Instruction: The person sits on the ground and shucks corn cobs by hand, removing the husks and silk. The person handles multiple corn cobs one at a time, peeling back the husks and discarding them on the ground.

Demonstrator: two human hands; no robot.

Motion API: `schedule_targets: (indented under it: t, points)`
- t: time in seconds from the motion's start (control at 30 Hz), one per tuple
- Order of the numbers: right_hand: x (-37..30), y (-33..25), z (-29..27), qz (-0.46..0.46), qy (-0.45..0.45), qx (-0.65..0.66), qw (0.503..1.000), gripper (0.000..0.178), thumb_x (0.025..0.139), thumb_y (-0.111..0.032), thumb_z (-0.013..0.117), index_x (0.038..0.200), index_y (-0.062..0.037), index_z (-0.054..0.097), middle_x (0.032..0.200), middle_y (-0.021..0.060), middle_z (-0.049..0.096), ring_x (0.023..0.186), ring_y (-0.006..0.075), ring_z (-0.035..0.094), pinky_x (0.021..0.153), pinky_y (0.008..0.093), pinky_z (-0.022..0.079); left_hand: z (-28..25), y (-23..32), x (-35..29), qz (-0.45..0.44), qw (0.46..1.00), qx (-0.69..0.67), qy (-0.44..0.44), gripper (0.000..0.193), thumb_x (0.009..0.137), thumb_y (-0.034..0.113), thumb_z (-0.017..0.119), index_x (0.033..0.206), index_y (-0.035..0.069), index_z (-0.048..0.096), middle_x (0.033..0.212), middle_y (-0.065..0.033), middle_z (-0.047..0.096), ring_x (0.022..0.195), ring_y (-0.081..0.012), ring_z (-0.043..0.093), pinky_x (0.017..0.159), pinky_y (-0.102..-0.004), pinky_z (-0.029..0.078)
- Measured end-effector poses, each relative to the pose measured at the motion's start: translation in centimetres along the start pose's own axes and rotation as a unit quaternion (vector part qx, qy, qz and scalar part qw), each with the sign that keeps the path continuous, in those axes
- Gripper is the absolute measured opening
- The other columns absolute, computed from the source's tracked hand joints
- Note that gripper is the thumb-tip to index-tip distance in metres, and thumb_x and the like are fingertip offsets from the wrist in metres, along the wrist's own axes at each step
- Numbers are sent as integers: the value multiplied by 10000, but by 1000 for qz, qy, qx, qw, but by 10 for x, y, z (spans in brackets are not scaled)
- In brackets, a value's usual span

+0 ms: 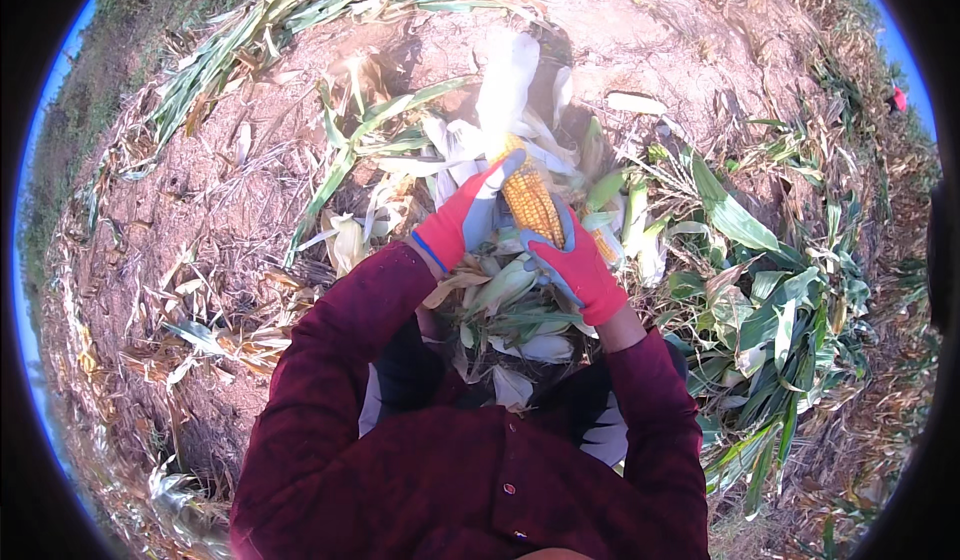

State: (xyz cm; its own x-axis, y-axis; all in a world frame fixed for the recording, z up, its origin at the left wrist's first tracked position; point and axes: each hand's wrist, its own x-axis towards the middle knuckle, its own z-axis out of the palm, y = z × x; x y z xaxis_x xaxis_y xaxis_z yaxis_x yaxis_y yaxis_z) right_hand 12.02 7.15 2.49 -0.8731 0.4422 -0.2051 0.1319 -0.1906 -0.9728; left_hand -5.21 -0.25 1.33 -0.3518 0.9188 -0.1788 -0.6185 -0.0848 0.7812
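Observation:
A yellow ear of corn with bare kernels is held between my two hands, tilted with its far end toward the left. My left hand, in a red and grey glove, is closed on the ear's upper left side, thumb along it. My right hand, gloved the same way, grips the near end from the right. Pale, sunlit husk spreads out beyond the ear's far end; glare hides whether it is still joined. Another yellow ear shows partly, just right of my right hand.
Loose husks lie on the ground below my hands. Green corn stalks and leaves are heaped on the right. More cut stalks lie at the far left. A pale, cob-shaped piece rests on the bare soil ahead.

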Motion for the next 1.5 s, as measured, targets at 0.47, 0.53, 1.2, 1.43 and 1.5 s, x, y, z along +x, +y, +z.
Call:
schedule_targets:
  t: [0.47,0.53,1.2,1.43,1.5]
  points:
    - [-9,-19,30,56,-84,61,993,647,876,-241,633,1414,-68,317,1146,48,577,838,103,609,589,238,507,-67,25,25,108,989,-91,-35,310,910,281,550,1085,26,527,1013,-135,607,918,-292,609,851,-453,499]
    - [-6,-13,27,63,-63,61,994,587,891,-306,614,1376,-69,382,1075,61,616,744,104,620,511,223,476,-46,25,14,96,989,-114,-10,359,905,286,560,1141,19,514,1066,-145,601,977,-304,604,878,-459,488]
    - [45,-5,-53,-194,69,-174,963,761,788,-184,726,1408,-13,319,1368,168,440,1278,261,416,1043,357,359,-21,23,-2,32,958,285,-17,318,892,308,587,1050,42,661,944,-56,662,836,-157,629,726,-309,498]
    - [51,12,-68,-281,93,-340,893,998,636,-455,811,1396,-16,335,1413,257,325,1329,387,305,1074,426,302,1,16,-10,25,861,506,-48,380,792,242,701,1087,11,637,988,-84,662,859,-150,618,761,-317,496]
    - [54,15,-71,-235,101,-387,886,1048,585,-496,827,1374,3,350,1401,282,316,1316,411,304,1064,451,301,-10,0,-6,20,886,458,-64,389,757,189,733,1092,15,638,957,-66,667,855,-124,603,764,-290,493]
